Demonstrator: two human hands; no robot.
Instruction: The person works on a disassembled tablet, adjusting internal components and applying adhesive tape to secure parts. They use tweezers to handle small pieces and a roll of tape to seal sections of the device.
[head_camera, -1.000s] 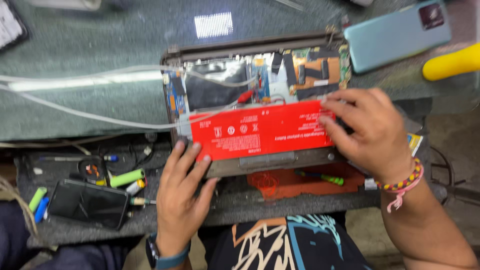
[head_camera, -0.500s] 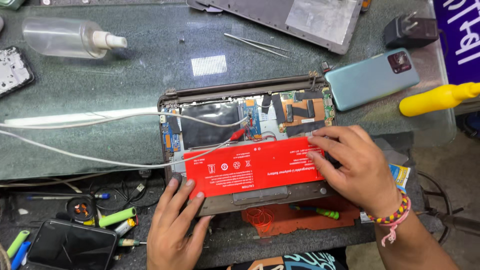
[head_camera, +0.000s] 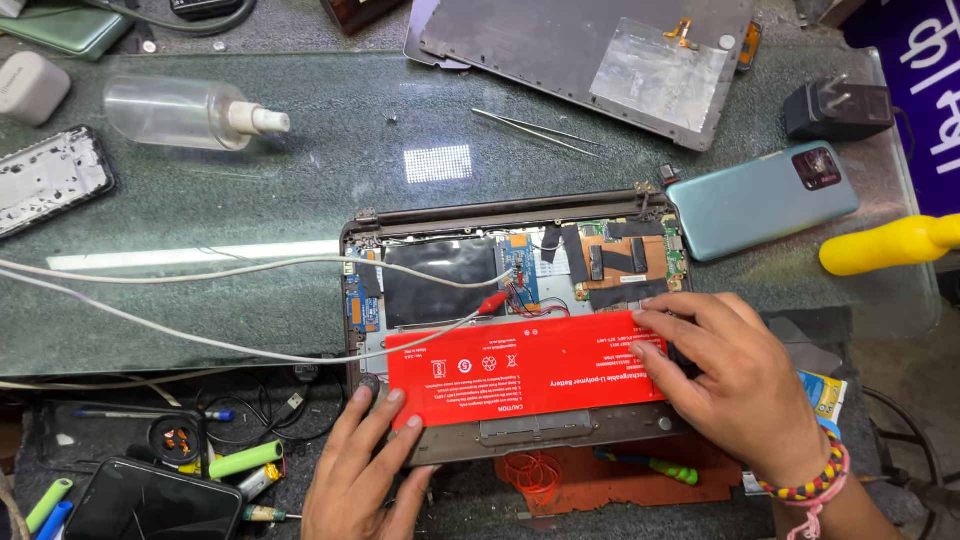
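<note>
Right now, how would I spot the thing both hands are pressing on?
Find the opened laptop shell lying at the near edge of the glass table. Across its lower half lies a flat red battery pack, with the left hand and right hand on its ends. Nothing else inside is a bright red slab.

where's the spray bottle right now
In the head view the clear spray bottle lies on its side at the upper left of the glass table, between a white case and the tweezers.

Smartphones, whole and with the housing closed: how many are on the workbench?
3: a light blue smartphone lying back-up right of the opened laptop, a green one at top left, a black one at bottom left. More may lie outside the view.
</note>
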